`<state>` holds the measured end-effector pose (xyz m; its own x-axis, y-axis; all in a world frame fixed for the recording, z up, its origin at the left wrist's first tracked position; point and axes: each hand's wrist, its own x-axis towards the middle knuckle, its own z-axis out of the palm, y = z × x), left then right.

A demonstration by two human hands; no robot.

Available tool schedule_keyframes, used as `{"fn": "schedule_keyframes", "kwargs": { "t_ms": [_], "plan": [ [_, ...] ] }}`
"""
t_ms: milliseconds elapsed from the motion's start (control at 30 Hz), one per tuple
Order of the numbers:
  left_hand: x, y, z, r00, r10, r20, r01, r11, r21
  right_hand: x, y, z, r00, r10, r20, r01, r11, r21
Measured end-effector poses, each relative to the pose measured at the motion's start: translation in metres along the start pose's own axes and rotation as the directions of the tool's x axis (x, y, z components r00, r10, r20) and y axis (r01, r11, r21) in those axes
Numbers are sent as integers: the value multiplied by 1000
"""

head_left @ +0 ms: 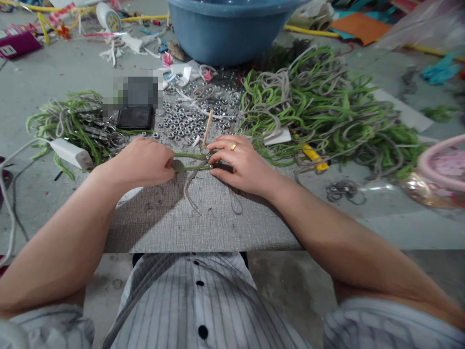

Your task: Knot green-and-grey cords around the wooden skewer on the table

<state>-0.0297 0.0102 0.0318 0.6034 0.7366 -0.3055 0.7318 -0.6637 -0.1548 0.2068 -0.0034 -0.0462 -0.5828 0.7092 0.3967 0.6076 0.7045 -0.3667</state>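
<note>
In the head view, my left hand point(145, 162) is closed in a fist around a looped green cord point(191, 168), whose two strands run across to the right. My right hand point(240, 162), a ring on one finger, pinches the other end of the loop between thumb and fingertips. A small shiny metal piece shows at those fingertips, partly hidden. A grey cord point(189, 191) crosses the green strands and its tail hangs onto the textured mat point(203, 230). Many loose metal nut-like rings point(178, 127) lie just beyond both hands, with a thin wooden stick point(208, 127) by my right fingers.
A big pile of green and grey cords point(308, 106) lies at right, with a yellow-handled tool point(313, 156) at its edge. A smaller cord bundle point(78, 114) and a white plug-like block point(70, 152) are at left. Behind stand a blue basin point(232, 36) and a dark flat box point(134, 118).
</note>
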Motion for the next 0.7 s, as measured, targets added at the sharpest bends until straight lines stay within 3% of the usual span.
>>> {"fn": "schedule_keyframes", "kwargs": {
  "t_ms": [300,433,633,700],
  "plan": [
    [2,3,1,994,-71,80,73,997,-19,0,0,-1,1000,7,5,-7,1000,-14],
    [0,2,-3,992,-61,111,67,996,-56,0,-3,-4,999,-45,22,45,999,-8],
    [-1,-5,-3,949,-314,-37,305,941,-145,1,-13,-6,974,-115,198,127,991,-51],
    [-2,-8,-1,940,-336,-58,327,936,-128,1,-18,-6,959,-149,242,165,985,-50]
  ]
}}
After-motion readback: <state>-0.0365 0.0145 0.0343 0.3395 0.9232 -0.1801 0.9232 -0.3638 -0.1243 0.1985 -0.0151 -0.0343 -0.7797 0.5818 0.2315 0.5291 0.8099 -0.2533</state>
